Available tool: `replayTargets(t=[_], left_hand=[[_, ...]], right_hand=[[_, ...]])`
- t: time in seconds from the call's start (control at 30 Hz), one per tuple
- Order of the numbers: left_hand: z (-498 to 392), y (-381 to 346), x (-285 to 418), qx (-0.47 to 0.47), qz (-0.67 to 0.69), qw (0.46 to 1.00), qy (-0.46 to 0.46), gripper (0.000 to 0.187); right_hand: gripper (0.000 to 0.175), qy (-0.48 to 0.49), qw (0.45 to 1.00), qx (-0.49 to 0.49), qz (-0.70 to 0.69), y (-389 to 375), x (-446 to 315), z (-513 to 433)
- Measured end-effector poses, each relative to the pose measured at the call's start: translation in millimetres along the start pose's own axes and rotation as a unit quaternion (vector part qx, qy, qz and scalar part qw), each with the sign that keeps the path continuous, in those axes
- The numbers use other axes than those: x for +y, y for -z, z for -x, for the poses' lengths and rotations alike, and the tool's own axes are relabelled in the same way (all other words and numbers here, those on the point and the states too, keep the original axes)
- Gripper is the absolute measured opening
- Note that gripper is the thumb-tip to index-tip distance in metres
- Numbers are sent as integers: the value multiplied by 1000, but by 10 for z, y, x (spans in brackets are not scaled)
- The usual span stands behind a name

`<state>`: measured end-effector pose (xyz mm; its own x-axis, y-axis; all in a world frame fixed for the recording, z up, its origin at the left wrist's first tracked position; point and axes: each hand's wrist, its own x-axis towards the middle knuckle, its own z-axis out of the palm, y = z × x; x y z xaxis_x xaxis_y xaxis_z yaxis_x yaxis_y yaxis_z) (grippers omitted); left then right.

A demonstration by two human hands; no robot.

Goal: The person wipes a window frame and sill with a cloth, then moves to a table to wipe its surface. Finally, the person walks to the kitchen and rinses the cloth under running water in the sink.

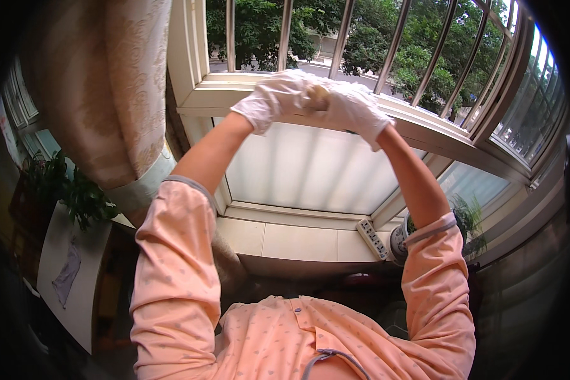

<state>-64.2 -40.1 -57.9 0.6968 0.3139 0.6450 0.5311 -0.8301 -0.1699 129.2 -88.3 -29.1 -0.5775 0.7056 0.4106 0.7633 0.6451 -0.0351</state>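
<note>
My left hand (285, 94) and my right hand (355, 107) both wear thin white gloves. They meet in front of the crossrail of a window frame (223, 97), at the foot of the open upper part. Between them shows a small blurred tan patch (318, 97); I cannot tell whether it is a cloth, a sponge or soiled glove fingers. The fingers are bunched and partly hidden, so their grip is unclear. Under the hands is a frosted lower window pane (304, 166), with faint bar shadows on it.
Metal security bars (342, 38) stand outside the window. A tiled sill (299, 242) bears a power strip (371, 239) and a potted plant (399, 242). At left hangs a patterned curtain (137, 85). A grey cloth (68, 273) lies on a white table (83, 304), near leafy plants (85, 194).
</note>
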Motion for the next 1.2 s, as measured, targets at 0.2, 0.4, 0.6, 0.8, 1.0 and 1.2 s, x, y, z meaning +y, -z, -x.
replayTargets(t=[0.2,0.4,0.6,0.8,1.0,1.2], left_hand=[[749,595,-285,-30,-80,985,148,26],[1028,533,-492,112,-284,944,128,16],[1037,524,-456,79,-290,946,120,21],[882,466,-324,31,-281,947,152,23],[338,180,139,43,-181,977,106,23],[-510,-243,640,5,-75,992,106,35]], right_hand=[[40,118,987,61,-92,-389,-643,-611],[24,99,992,82,16,-574,-960,-943],[26,116,984,127,-52,-554,-874,-839],[27,91,993,75,-2,-452,-648,-688],[37,56,996,61,-20,-150,-100,-113],[30,8,997,74,3,195,523,487]])
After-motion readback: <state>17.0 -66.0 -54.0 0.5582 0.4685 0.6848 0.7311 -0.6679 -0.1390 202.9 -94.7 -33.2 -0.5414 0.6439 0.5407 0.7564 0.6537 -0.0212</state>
